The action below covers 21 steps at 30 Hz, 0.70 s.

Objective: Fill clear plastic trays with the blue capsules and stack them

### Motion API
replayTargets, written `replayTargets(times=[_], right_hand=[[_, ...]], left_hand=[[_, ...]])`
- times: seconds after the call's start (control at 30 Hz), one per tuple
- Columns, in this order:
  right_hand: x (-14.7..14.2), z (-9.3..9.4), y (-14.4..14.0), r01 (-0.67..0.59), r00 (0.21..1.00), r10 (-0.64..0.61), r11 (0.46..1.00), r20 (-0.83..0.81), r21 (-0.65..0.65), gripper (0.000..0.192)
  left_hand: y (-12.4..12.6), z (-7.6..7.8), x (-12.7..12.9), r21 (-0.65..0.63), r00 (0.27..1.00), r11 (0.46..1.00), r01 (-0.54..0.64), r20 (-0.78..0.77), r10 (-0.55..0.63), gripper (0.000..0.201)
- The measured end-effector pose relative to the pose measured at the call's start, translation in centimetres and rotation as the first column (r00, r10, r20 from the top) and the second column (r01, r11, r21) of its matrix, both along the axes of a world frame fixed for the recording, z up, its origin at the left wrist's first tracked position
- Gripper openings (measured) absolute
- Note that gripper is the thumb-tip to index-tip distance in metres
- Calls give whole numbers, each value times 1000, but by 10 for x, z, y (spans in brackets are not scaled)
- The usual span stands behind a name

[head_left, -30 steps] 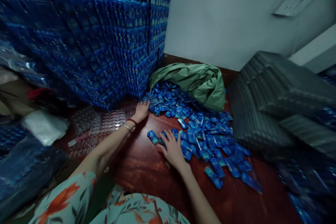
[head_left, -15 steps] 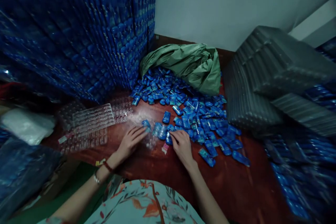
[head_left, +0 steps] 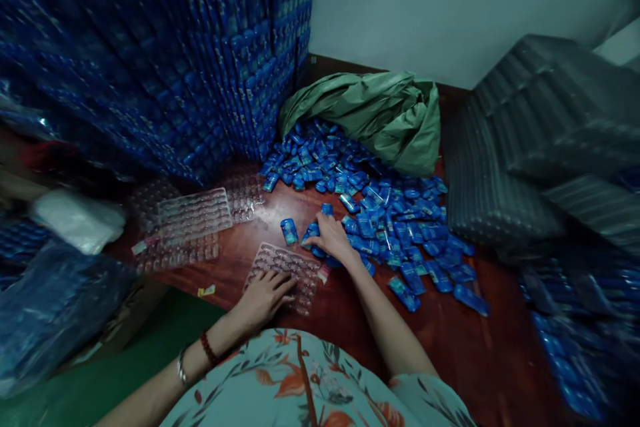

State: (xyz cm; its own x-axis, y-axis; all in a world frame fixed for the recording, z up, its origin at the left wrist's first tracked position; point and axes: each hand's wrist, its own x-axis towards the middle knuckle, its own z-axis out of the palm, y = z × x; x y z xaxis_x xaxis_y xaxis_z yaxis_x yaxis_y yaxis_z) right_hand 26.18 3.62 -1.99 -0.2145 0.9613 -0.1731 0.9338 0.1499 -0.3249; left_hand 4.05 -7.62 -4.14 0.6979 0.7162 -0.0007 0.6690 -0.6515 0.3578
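My left hand [head_left: 269, 292] lies flat with spread fingers on a clear plastic tray [head_left: 277, 260] with rows of moulded hollows. A pink and white tag [head_left: 323, 273] sits at the tray's right edge. Beyond the tray, my right hand [head_left: 330, 237] has its thumb and fingers around a small blue packet [head_left: 311, 232], partly covered by the hand. Just left of it, a single blue packet [head_left: 289, 231] rests on the table. Another blue packet [head_left: 327, 209] shows past the right fingertips.
A heap of blue packets [head_left: 395, 233] spreads from a green sack [head_left: 380, 120] across the red-brown table [head_left: 450, 347]. More clear trays [head_left: 195, 213] lie at left. Tall blue packaged stacks [head_left: 200, 67] rise behind them; grey tray stacks [head_left: 500, 200] stand at right.
My left hand has drawn back toward my body and flattened on the tray, which now shows bare hollows. My right hand has moved away from me, over packets beyond the tray. The view has shifted slightly.
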Motion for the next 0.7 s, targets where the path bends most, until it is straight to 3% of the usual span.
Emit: replayTargets(times=[0.1,0.2,0.27,0.33,0.43,0.57,0.63,0.7], right_hand=[[11,-4,-11,165,952,-133,982,-276,96,29],[18,-5,-32,371,761,-225,920,-609,123,26],[17,-4,-49,470,568,-302,882,-766,1,38],[13,-4,-67,475,387,-388,861,-836,-180,47],[5,-8,-90,437,230,-512,814,-828,-382,49],[-6,-21,-107,465,178,-558,773,-810,-431,44],[-9,-24,-109,446,233,-517,809,-824,-382,41],[-9,-24,-108,407,366,-450,864,-815,-295,37]], left_hand=[[24,9,5,-6,978,996,-87,189,86,29],[68,9,8,-37,894,957,-287,347,282,27],[101,5,11,-59,882,938,-341,326,341,42],[128,-1,16,-90,923,951,-297,227,310,53],[150,-7,22,-183,975,967,-180,96,200,46],[148,-8,20,-232,940,947,-223,205,272,43],[139,-5,12,-284,865,915,-288,333,376,39],[125,-1,2,-381,768,866,-326,427,477,38]])
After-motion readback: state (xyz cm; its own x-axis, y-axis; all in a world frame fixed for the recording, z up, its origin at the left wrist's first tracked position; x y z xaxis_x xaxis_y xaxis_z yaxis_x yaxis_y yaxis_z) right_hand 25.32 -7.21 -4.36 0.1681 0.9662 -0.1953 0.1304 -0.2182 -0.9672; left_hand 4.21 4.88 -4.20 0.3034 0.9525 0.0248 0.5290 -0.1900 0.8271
